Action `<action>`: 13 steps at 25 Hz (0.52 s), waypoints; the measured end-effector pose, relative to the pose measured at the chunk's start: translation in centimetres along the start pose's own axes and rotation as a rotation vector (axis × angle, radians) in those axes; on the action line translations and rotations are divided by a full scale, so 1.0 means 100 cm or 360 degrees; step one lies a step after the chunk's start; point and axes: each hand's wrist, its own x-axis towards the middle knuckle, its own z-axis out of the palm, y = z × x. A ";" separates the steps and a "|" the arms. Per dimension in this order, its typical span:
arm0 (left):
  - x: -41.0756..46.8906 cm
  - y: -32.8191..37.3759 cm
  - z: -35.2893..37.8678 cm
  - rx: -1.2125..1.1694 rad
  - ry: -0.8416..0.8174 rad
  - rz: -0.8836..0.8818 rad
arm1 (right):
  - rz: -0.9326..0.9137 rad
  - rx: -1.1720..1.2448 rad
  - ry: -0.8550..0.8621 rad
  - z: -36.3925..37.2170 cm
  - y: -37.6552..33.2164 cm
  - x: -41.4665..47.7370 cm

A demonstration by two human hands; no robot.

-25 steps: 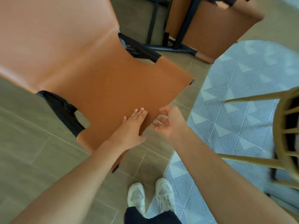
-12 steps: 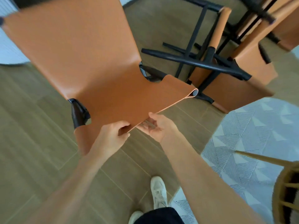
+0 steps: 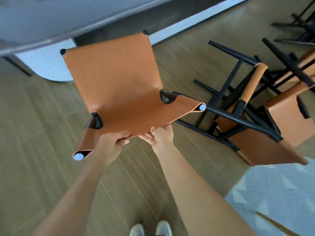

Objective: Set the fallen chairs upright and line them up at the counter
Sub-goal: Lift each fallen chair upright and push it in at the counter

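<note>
A: What is found changed since half a second ago?

B: The orange chair (image 3: 117, 92) is now seen whole, backrest top included, and the counter (image 3: 51, 63) has come into view beyond it. The fallen chairs (image 3: 252, 120) are now seen further out to the right of the right hand (image 3: 159, 136), and the patterned rug (image 3: 272, 193) is shown lower at the right edge.

A: Which way is the chair pointed?

B: The seat's front edge is turned toward the hands and the backrest rises on the far side of them, toward the counter. The front edge runs slantwise, from a capped tube end just left of and below the left hand (image 3: 110, 143) to another capped end up and to the right of the right hand. Whether the legs are touching the wooden floor (image 3: 34, 150) cannot be told.

A: How are the hands posed?

B: Both arms are stretched forward. The left hand is closed over the front edge, fingers (image 3: 123, 134) curled on top. The right hand is held palm-up just beside it, fingers tucked under the same edge and thumb against it. The fallen chairs lie on their sides, black legs pointing left.
</note>
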 end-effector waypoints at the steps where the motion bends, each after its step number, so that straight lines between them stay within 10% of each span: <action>1: 0.011 0.000 -0.008 -0.0017 0.0019 0.0003 | -0.0025 -0.0063 -0.0010 0.013 -0.006 0.004; 13: 0.127 -0.001 -0.084 -0.0045 -0.0206 -0.0105 | -0.0067 -0.0663 0.0106 0.138 -0.075 0.042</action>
